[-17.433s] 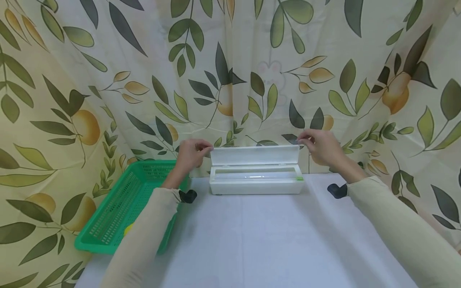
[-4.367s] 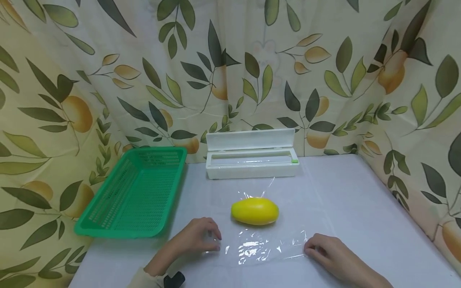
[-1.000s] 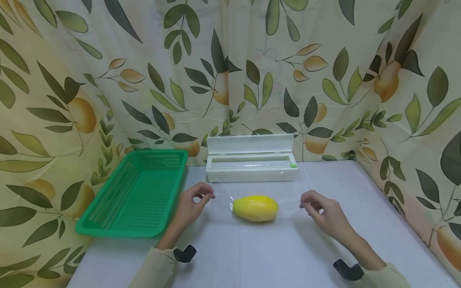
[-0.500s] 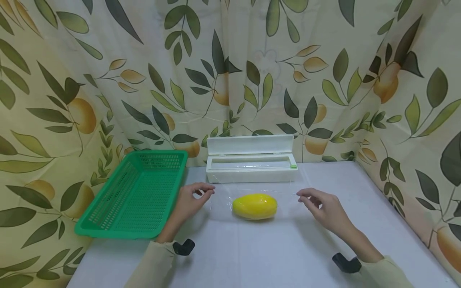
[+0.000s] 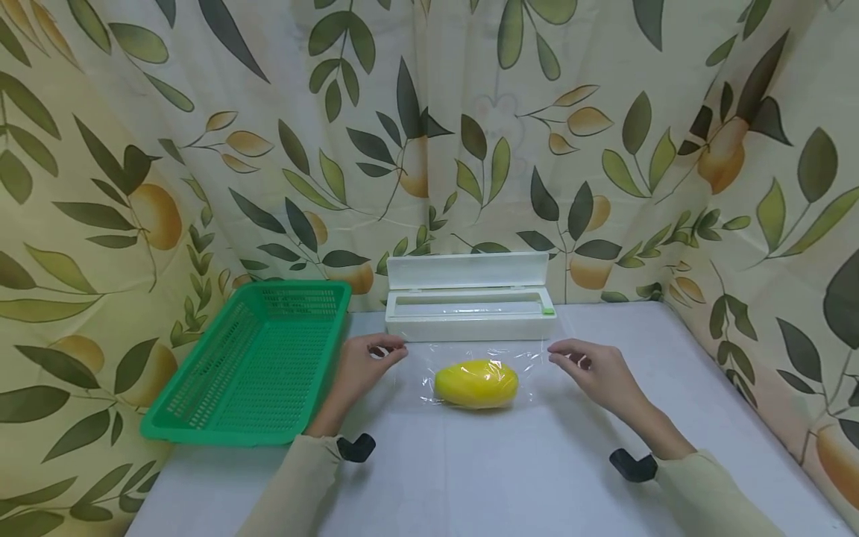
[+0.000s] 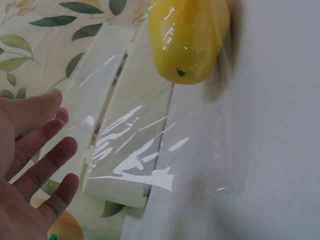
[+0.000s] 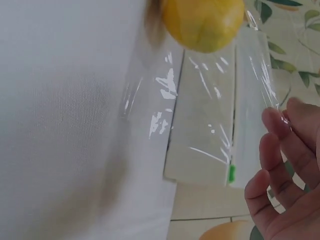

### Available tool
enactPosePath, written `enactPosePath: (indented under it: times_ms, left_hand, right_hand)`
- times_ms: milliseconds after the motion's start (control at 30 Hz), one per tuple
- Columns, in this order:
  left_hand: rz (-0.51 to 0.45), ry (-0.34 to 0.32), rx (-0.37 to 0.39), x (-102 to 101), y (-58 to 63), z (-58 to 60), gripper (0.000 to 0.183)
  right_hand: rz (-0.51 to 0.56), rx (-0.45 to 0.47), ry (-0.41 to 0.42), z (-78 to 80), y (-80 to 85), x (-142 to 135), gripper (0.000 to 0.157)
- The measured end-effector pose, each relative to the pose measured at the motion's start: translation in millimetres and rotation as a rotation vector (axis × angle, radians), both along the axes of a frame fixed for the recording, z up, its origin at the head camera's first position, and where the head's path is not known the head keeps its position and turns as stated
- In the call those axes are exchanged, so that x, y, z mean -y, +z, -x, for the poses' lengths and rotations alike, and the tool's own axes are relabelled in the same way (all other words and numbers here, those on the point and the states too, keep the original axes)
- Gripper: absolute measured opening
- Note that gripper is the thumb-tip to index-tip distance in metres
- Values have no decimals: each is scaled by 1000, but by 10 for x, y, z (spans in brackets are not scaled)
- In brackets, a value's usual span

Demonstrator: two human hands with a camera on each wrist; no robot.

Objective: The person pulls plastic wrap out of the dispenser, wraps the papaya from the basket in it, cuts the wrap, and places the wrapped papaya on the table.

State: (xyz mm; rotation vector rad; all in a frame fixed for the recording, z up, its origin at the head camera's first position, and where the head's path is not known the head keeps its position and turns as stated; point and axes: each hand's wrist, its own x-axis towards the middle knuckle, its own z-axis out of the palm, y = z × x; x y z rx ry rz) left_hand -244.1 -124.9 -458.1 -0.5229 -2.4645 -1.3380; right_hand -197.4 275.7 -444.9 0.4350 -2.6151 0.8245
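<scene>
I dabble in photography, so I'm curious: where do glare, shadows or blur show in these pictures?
Left wrist view: white glare streaks the clear film; right wrist view: similar glare, the yellow fruit somewhat soft; head view: small glints, and soft shadows on the white cloth near the left hand and right hand.

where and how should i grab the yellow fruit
Best taken from above, likely, across the middle of the yellow fruit, gripping near and far sides: it lies lengthwise left to right, rounded and narrower front to back. The clear film spreading past its ends might slip.
</scene>
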Motion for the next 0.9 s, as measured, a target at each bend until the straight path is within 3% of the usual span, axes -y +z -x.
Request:
enactPosePath:
  times_ms: [300, 500, 700, 900]
  left_hand:
    - [-100, -8, -22, -78, -116, 121, 10]
    - [-23, 15, -73, -90, -223, 183, 11]
    - [36, 78, -13, -122, -300, 242, 9]
    - [33, 82, 62, -159, -296, 248, 17]
  right_hand:
    - [23, 25, 7, 190, -139, -2, 17]
    - [38, 49, 6, 273, -212, -26, 16]
    - [37, 114, -19, 339, -249, -18, 16]
    - [55, 165, -9, 389, -274, 10, 20]
